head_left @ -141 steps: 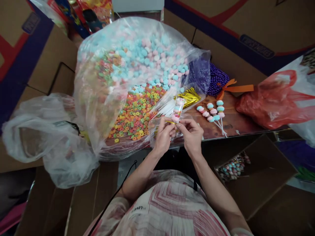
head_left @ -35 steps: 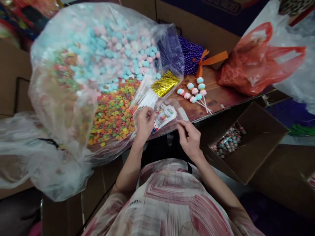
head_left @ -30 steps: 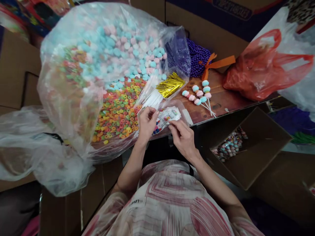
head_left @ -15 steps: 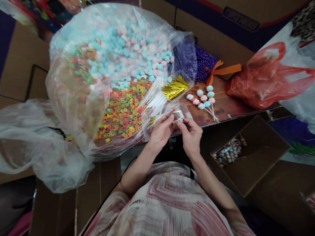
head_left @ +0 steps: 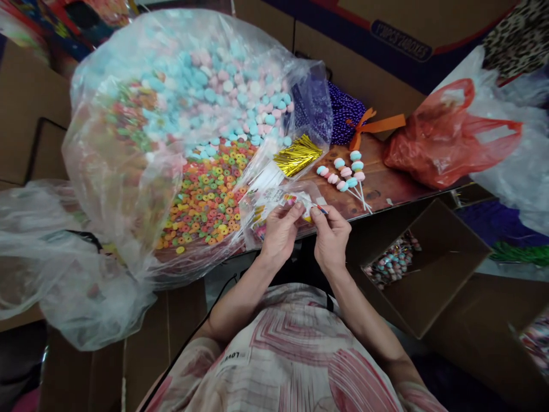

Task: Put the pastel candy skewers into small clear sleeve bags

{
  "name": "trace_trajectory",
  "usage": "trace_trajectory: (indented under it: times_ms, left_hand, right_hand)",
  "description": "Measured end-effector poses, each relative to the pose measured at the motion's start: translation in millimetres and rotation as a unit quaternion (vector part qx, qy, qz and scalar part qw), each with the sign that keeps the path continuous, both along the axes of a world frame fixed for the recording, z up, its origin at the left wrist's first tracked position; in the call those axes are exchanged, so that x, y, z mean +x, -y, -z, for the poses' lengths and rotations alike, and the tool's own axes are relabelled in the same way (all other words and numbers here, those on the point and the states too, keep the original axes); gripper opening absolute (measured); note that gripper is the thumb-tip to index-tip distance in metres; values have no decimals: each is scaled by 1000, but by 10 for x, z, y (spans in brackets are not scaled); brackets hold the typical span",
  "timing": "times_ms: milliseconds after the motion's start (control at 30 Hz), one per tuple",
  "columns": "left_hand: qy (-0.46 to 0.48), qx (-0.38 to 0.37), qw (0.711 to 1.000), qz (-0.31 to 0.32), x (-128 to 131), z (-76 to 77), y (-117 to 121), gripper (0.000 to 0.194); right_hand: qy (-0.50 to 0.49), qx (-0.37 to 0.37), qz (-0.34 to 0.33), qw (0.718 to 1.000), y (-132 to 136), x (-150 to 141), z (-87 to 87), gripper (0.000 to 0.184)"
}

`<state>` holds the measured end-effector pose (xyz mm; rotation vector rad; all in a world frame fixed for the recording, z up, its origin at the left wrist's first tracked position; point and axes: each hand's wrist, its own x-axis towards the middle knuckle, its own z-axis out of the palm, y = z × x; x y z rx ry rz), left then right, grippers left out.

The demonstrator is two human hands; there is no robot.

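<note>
My left hand (head_left: 281, 232) and my right hand (head_left: 330, 234) meet at the table's near edge, both pinching a small clear printed plastic bag (head_left: 300, 201) between fingertips. Under them lies a stack of the same small bags (head_left: 268, 209). A bundle of gold twist ties (head_left: 297, 155) rests just beyond. To the right, three candy skewers (head_left: 345, 171) with pink and blue marshmallows lie on the wooden table (head_left: 386, 186).
A huge clear bag (head_left: 171, 131) of blue-pink marshmallows and coloured ring sweets fills the left of the table. Purple beads (head_left: 343, 111), an orange ribbon (head_left: 377, 123) and a red plastic bag (head_left: 446, 137) sit at the back right. An open cardboard box (head_left: 433, 269) holds wrapped skewers.
4.7 s ago both hands held a filled wrapped skewer. It is gone; the hands then picked a small empty bag off the stack and now hold it together.
</note>
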<state>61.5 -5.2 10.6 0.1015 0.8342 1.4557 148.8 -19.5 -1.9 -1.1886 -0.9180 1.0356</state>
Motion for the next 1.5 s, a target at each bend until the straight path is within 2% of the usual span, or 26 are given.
trace_trajectory:
  times_ms: [167,367,433,533,633,933,1133,1300,1500]
  left_hand:
    - [-42,10,999,20,-37,-22,50,31]
    - [-103,36,993,-44,8,48,51,30]
    - [-124,42,990,-47,6,74,66,33]
    - [-121,44,991,-35,-55,94,87,38]
    - [-101,34,993,-40,-133,94,84,40]
    - [-137,12,985,-103,-45,41,110,33]
    - [-131,8,986,-101,-99,-2,47,33]
    - [-183,23,972,-142,-34,63,60,35]
    - [-128,13,989,-74,-18,82,-13,37]
  right_hand:
    - [-25,-17,0,1000,-43,50,39,24]
    - [5,7,-16,1000,6,22,34,21]
    - [20,7,-8,1000,6,16,39,19]
    - [26,0,-1,1000,-8,51,59,18]
    - [57,-2,-29,998,1,108,59,19]
    - [107,-8,-11,994,22,151,40,54]
    - [158,14,-23,987,4,227,-59,60]
    - [137,-21,-16,990,-57,280,-12,64]
    - [182,-4,-53,982,-120,388,-24,63]
